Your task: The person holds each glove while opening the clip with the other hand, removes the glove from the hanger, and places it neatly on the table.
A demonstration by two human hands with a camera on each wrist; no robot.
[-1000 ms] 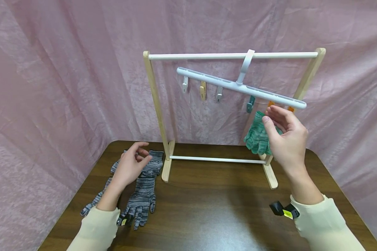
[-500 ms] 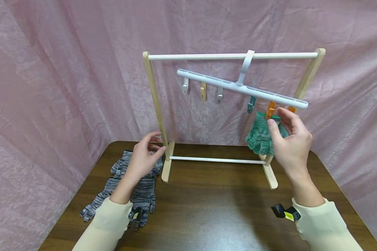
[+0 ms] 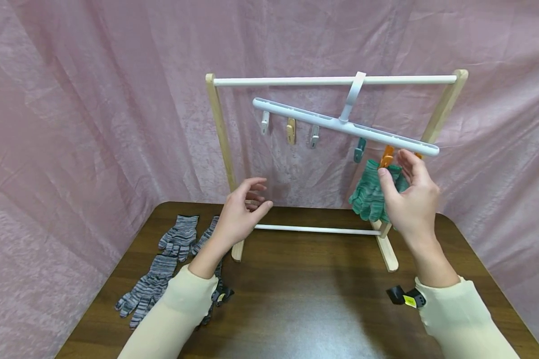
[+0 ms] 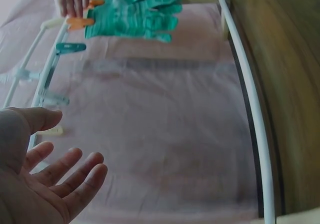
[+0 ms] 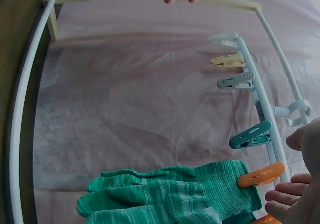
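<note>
Green gloves [image 3: 369, 192] hang from orange clips [image 5: 261, 175] at the right end of a white clip hanger [image 3: 314, 117]. The hanger tilts down toward that side, its hook over the rack's top bar. My right hand [image 3: 410, 199] is beside the orange clips and the glove cuffs, fingers relaxed, holding nothing. In mid-air before the rack's left post, my left hand [image 3: 244, 212] is bare, with fingers spread in the left wrist view. A teal clip [image 3: 360, 150], a grey clip [image 3: 314, 136], a yellow clip [image 3: 291, 130] and a white clip [image 3: 265, 122] carry nothing.
A wooden rack [image 3: 218, 129] with white bars stands on the brown table [image 3: 296, 299]. Grey striped gloves [image 3: 148, 286] lie at the table's left, partly hidden by my left arm. A pink curtain [image 3: 117, 99] hangs behind.
My left hand has moved right and up, from above the grey gloves to in front of the rack's left post. The right hand has shifted only slightly near the orange clips.
</note>
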